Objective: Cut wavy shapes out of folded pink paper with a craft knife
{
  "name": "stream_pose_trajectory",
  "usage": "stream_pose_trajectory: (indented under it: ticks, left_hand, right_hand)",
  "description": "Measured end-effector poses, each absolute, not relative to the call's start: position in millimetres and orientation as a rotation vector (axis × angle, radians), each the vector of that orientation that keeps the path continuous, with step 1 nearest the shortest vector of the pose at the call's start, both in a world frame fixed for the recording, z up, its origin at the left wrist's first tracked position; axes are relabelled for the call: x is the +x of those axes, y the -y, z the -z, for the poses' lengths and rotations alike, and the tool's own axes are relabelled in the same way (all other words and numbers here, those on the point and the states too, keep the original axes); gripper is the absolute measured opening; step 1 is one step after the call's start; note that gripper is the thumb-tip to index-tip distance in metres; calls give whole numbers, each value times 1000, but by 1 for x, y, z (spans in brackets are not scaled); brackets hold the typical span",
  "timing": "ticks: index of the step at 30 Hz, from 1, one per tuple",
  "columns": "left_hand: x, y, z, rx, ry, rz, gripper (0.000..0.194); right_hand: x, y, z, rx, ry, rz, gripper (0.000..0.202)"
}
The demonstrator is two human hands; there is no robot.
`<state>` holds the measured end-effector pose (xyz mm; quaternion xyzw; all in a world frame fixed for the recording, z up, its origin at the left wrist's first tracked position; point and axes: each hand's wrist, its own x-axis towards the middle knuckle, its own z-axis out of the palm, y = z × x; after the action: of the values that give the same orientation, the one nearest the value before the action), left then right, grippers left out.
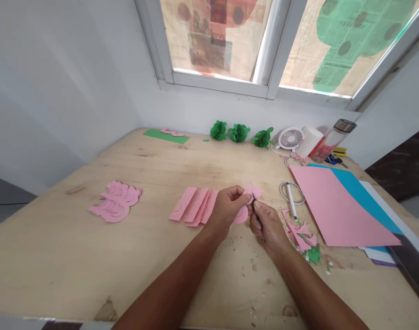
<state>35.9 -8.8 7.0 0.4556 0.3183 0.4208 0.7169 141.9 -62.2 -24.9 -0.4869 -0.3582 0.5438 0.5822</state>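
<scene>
Between my hands is a piece of pink paper, pinched by the fingertips of my left hand. My right hand is closed around a small dark cutting tool, whose tip meets the paper; most of the tool is hidden by the fingers. A rounded pink part shows just below the fingertips. Folded pink strips with drawn curves lie left of my left hand, partly behind it. Farther left is a pile of cut, wavy pink shapes.
Pink and green scraps and a white pen lie right of my right hand. Beyond them are large pink sheets over blue ones. Three green paper figures, a small fan and a bottle stand at the back. A green strip lies back left.
</scene>
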Motion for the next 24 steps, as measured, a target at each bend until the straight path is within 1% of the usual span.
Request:
stream_pose_trajectory:
  ticks: [16,24]
  left_hand:
    - [35,9,-7,1046,-684,-922,17]
    - [34,9,-5,1040,-677,-914,17]
  right_hand:
    - [142,62,25,-1143,842,-1260,35]
    - [142,61,25,-1171,829,-1258,37]
